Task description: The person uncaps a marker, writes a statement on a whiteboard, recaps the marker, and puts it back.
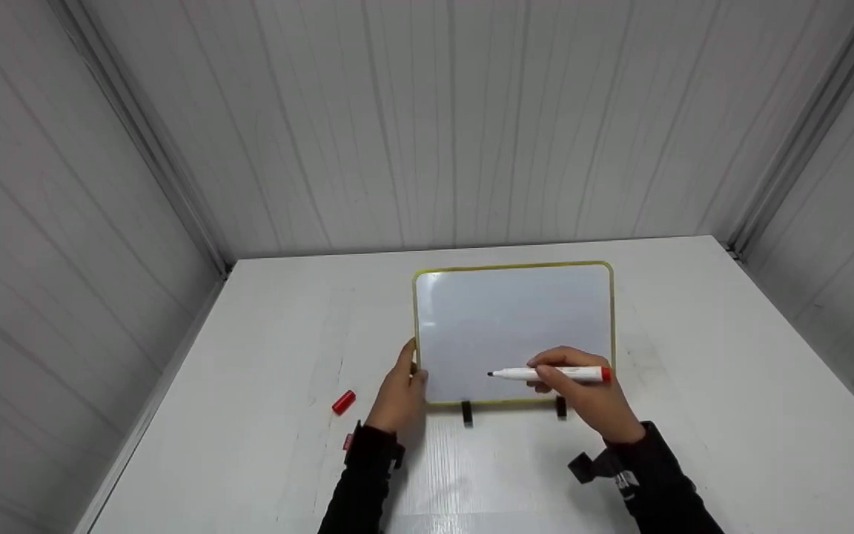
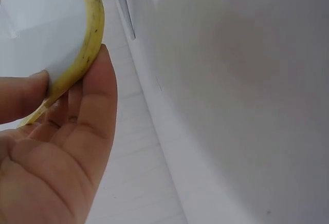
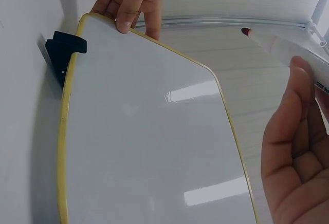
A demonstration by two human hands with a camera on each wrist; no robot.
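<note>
Right hand (image 1: 590, 397) pinches a white marker (image 1: 549, 374) with a red end, tip uncapped and pointing across the face of the whiteboard (image 1: 512, 326), near its lower edge; whether the tip touches the board cannot be told. Left hand (image 1: 399, 393) grips the whiteboard's lower left corner, thumb on the front, fingers behind the yellow frame. The whiteboard stands tilted on two black feet (image 1: 466, 414) at mid-counter (image 1: 694, 371). A red cap (image 1: 343, 402) lies on the counter left of the whiteboard, just beyond the left hand.
</note>
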